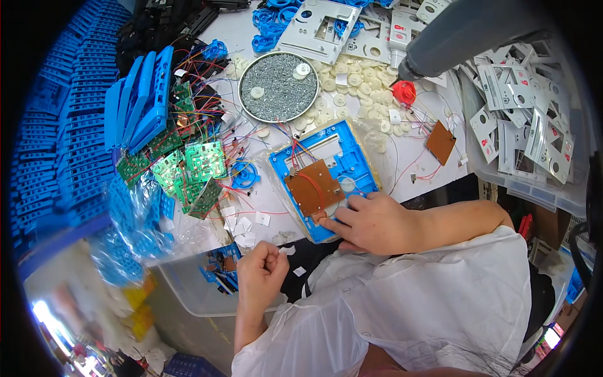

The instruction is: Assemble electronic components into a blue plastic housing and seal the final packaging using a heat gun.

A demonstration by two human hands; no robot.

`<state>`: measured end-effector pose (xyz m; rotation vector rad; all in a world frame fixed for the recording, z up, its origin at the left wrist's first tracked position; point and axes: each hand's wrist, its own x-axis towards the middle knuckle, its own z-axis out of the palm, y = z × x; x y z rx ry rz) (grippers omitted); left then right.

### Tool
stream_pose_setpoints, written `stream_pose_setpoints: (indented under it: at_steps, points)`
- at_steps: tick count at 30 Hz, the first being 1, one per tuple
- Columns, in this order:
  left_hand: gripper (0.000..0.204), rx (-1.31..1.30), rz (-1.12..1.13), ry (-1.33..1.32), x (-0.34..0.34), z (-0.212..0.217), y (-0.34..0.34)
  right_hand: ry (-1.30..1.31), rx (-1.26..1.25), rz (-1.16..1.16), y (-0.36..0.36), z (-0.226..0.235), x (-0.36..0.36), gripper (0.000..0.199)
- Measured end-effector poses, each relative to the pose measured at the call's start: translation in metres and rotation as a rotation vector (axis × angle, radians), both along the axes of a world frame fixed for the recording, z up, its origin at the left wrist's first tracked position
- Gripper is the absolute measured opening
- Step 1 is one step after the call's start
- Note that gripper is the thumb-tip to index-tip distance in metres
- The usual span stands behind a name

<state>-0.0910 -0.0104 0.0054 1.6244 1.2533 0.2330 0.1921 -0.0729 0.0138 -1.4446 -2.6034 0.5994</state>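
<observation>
A blue plastic housing (357, 164) lies open side up at the table's front edge, in front of me. A brown circuit board (308, 190) with red wires rests inside it, slightly tilted. My right hand (370, 223) reaches over the housing's near right side, fingers bent and fingertips pressed at the board's near edge. A pale round disc (347, 183) shows beside the board. My left hand (262, 270) is closed, off the table's edge, left of the housing. A small white paper piece (287, 250) shows by its fingers; whether they grip anything is hidden.
A round tray of small metal screws (279, 85) stands behind the housing among cream discs (355, 80). Green circuit boards (191, 166) and stacked blue housings (75, 125) fill the left. A dark grey powered driver (465, 44) hangs at upper right, above a bin of panels (524, 113).
</observation>
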Motion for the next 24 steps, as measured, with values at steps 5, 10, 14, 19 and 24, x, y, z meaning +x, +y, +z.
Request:
stream_pose_setpoints:
  at_steps: [5, 10, 14, 19, 24]
  points:
    - [0.014, -0.051, -0.066, 0.184, -0.068, -0.014, 0.004, 0.177, -0.023, 0.036, 0.016, 0.000, 0.015, 0.033]
    - [0.024, -0.044, -0.175, 0.710, -0.202, -0.082, -0.014, 0.306, 0.144, -0.241, 0.051, -0.007, 0.020, 0.017]
    - [0.022, -0.056, -0.229, 1.018, -0.197, -0.074, -0.017, 0.283, 0.179, -0.328, 0.076, -0.009, -0.001, 0.016]
    - [0.027, 0.355, -0.204, 0.198, -0.043, 0.004, -0.014, 0.207, 0.203, -0.219, 0.088, -0.023, -0.012, 0.024]
    - [0.045, 0.683, -0.582, 0.006, 0.031, 0.012, 0.003, 0.284, 0.236, -0.213, 0.078, -0.017, -0.010, 0.018]
